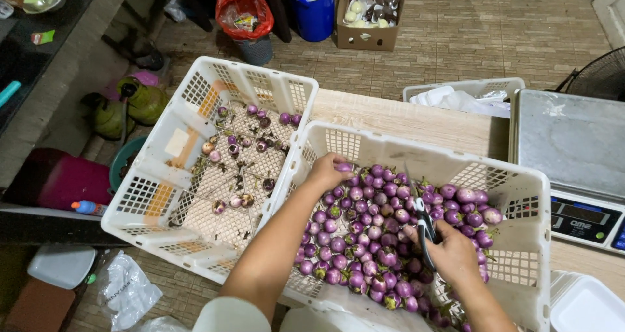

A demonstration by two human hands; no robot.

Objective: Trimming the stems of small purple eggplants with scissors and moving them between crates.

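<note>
A pair of black-handled scissors is gripped in the closed right hand, blades raised over the small purple eggplants heaped in the near white crate. One eggplant is pinched by the curled left hand at the crate's far-left corner. A second, nearly emptied crate is set alongside on the wooden table, with a scale to the right. Both forearms are extended forward.

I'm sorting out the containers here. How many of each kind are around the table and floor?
White lattice crates: 2
White basket with bags: 1
Cardboard box: 1
Blue barrel: 1
Bin with red liner: 1
Total: 6
</note>
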